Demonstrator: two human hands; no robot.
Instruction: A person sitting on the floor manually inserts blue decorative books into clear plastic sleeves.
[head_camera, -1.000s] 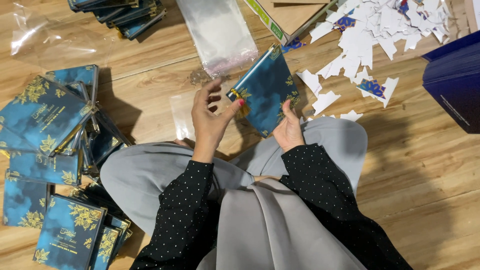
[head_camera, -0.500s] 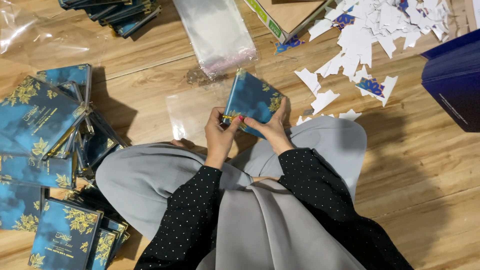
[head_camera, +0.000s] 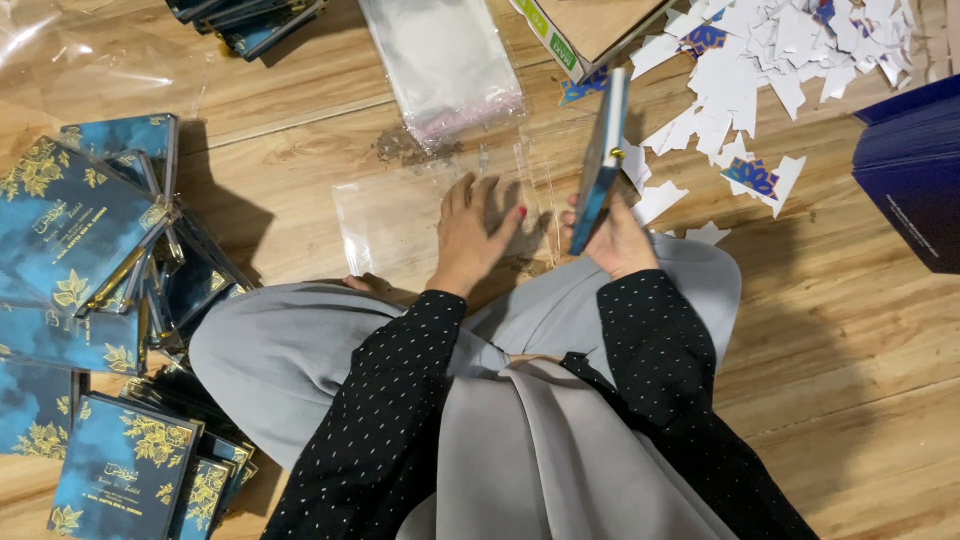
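Observation:
My right hand (head_camera: 612, 238) holds a blue card with gold print (head_camera: 602, 155) upright on its edge, so I see mostly its thin side. My left hand (head_camera: 473, 228) lies flat with fingers spread on a clear plastic sleeve (head_camera: 395, 218) that rests on the wooden floor in front of my knees. Both arms wear black dotted sleeves, and grey cloth covers my lap.
Piles of blue and gold cards (head_camera: 85, 235) lie at the left and lower left (head_camera: 125, 475). A stack of clear sleeves (head_camera: 440, 60) sits at the top centre, a cardboard box (head_camera: 590, 25) beside it. White paper scraps (head_camera: 770, 55) litter the top right, near dark blue boxes (head_camera: 915, 165).
Both hands held the card flat before. Now the left hand has let go and moved onto the clear sleeve, while the right hand has turned the card up on its edge.

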